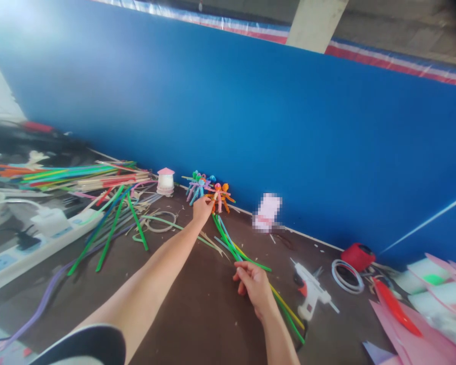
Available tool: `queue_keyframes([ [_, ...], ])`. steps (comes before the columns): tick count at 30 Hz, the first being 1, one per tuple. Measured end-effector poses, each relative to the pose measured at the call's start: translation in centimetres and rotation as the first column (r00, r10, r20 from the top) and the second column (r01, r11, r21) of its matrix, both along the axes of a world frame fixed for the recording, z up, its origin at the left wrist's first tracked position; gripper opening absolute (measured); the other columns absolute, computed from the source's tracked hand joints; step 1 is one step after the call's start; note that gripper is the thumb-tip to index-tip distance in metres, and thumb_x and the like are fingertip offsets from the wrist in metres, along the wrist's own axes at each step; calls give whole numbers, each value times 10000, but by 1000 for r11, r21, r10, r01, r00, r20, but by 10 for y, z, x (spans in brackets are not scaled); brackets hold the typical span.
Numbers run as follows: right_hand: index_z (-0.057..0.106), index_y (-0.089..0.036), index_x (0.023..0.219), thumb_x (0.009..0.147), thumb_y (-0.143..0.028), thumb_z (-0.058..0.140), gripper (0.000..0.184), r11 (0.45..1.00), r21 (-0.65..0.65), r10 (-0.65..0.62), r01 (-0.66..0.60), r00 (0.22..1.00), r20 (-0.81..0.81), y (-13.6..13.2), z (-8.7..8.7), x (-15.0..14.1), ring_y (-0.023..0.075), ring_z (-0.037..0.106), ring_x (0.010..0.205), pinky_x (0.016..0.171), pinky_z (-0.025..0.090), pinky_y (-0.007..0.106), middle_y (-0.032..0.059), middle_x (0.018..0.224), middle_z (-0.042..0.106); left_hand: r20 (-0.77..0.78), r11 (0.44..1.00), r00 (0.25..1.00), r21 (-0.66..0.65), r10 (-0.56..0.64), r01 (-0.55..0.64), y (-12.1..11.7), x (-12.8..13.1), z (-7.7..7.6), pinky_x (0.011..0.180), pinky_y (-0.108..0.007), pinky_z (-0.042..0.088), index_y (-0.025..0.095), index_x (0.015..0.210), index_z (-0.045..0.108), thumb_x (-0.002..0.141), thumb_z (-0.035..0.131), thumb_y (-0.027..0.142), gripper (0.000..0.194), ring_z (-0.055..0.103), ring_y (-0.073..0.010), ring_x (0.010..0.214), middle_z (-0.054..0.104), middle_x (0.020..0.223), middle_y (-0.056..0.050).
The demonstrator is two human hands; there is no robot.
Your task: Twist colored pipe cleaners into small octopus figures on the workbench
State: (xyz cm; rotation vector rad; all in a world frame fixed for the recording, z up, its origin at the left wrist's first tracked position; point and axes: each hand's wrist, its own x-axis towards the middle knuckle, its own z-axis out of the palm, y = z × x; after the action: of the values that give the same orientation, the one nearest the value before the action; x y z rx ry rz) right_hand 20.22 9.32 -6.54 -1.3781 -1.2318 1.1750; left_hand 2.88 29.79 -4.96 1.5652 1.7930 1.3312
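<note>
My left hand [202,210] reaches to the far edge of the dark table, its fingertips bunched at a small cluster of colourful pipe-cleaner figures [209,190]. Whether those fingers grip a figure is hidden. My right hand [254,286] is pinched closed nearer me, on long green and yellow pipe cleaners [235,251] that run across the table beneath it. A white hot glue gun [311,291] lies just to the right of my right hand.
A heap of coloured sticks [76,177] and a white power strip [41,238] lie to the left. A pink-topped white cup [165,181] stands by the blue wall [231,116]. A red roll [357,257], a wire coil [347,276] and pink foam sheets [410,324] are at the right.
</note>
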Motion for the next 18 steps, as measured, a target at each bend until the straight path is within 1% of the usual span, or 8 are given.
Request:
queue_keyframes([
  [3, 598, -124, 847, 679, -378, 560, 307, 1000, 3, 7, -7, 1000, -7, 0, 0, 1, 54, 437, 348, 359, 330, 173, -8, 584, 574, 100, 1000, 995, 18, -17, 16, -6, 3, 2, 678, -274, 417, 162, 686, 637, 695, 550, 310, 172, 596, -208, 755, 665, 731, -63],
  [6, 595, -126, 820, 682, -383, 561, 294, 1000, 12, 14, -14, 1000, -14, 0, -1, 1, 55, 438, 343, 358, 332, 173, -15, 566, 563, 240, 998, 969, 31, -58, 52, -18, 11, 4, 597, -249, 408, 154, 649, 619, 691, 542, 322, 190, 588, -177, 668, 640, 661, -48],
  [10, 580, -129, 782, 694, -385, 550, 272, 999, 25, -20, 20, 1000, 5, 0, 0, 0, 59, 437, 323, 337, 310, 173, -22, 546, 546, 463, 993, 879, 38, -118, 113, -44, 26, 8, 435, -208, 339, 136, 660, 572, 735, 464, 361, 260, 477, -93, 436, 538, 510, -3],
  [12, 574, -136, 797, 725, -388, 514, 269, 991, 85, -113, 107, 992, 58, 0, 4, 3, 68, 431, 319, 330, 304, 183, -19, 552, 546, 559, 988, 817, 37, -143, 147, -61, 30, 10, 394, -195, 296, 141, 639, 536, 725, 477, 380, 261, 410, -67, 387, 479, 470, 23],
  [13, 576, -140, 812, 744, -384, 493, 266, 974, 146, -191, 174, 976, 108, -1, 5, 5, 78, 443, 336, 342, 322, 194, -11, 567, 554, 603, 985, 783, 32, -152, 167, -71, 30, 11, 384, -191, 282, 146, 628, 520, 718, 486, 388, 260, 382, -58, 370, 448, 451, 37],
  [15, 588, -147, 845, 774, -349, 458, 251, 902, 328, -368, 280, 896, 249, -1, 9, 12, 119, 516, 445, 434, 401, 232, 26, 645, 592, 681, 977, 713, 14, -164, 211, -91, 31, 11, 370, -183, 259, 155, 594, 487, 705, 504, 398, 267, 341, -44, 348, 399, 426, 59],
  [16, 596, -148, 860, 780, -316, 450, 237, 859, 427, -440, 283, 836, 330, -2, 9, 15, 148, 554, 542, 519, 437, 260, 48, 702, 610, 716, 973, 679, 4, -164, 231, -101, 31, 11, 369, -179, 255, 157, 591, 475, 704, 504, 400, 269, 330, -38, 344, 385, 427, 67],
  [18, 606, -144, 902, 764, -240, 457, 225, 804, 569, -499, 172, 716, 489, -1, 8, 21, 203, 571, 748, 704, 439, 327, 85, 825, 624, 771, 960, 615, -19, -164, 280, -122, 31, 11, 366, -172, 247, 157, 605, 471, 691, 518, 398, 260, 330, -32, 345, 386, 442, 73],
])
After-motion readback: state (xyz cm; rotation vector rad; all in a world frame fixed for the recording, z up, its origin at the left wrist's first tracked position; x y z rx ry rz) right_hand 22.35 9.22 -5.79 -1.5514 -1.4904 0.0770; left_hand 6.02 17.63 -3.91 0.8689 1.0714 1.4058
